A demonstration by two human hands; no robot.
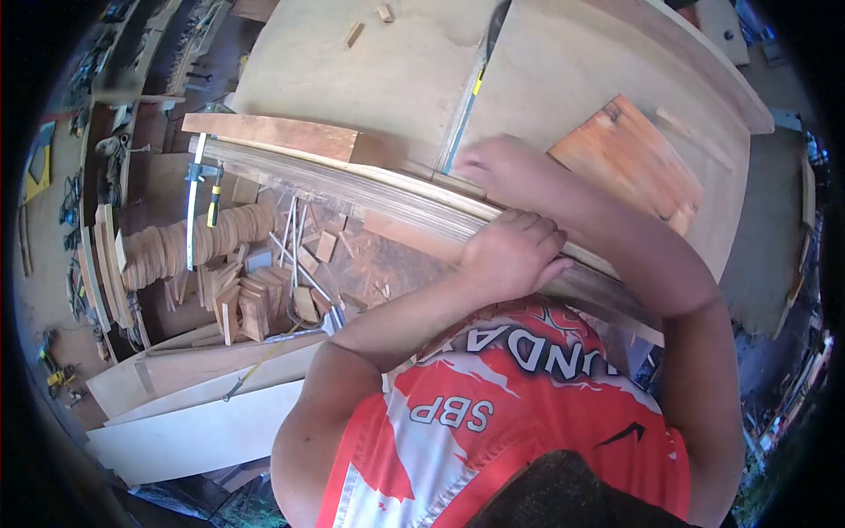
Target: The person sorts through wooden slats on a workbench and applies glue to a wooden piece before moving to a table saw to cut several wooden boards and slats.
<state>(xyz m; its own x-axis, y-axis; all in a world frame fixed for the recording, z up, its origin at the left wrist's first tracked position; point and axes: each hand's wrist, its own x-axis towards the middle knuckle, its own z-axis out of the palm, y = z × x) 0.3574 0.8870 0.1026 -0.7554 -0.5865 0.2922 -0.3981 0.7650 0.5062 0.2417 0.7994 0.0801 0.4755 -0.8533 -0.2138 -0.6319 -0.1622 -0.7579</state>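
Note:
My left hand (512, 257) rests over a bundle of long, thin wooden strips (352, 183) at the bench edge, its fingers curled around them. Above it, my right hand (491, 165) is blurred by motion beside the lower end of a long narrow bar (469, 99) with a yellow mark; its fingers cannot be made out clearly. A thick wooden board (268, 134) lies along the strips on the left. Over their left end hangs a bar clamp (193, 211) with a yellow and black handle.
A reddish wood panel (627, 163) lies on the large pale worktop (352, 79), with two small wood blocks near its far edge. Below left are a row of round-edged wood pieces (198, 238), stacked offcuts (253, 304) and long boards (207, 422). Tool shelves stand at far left.

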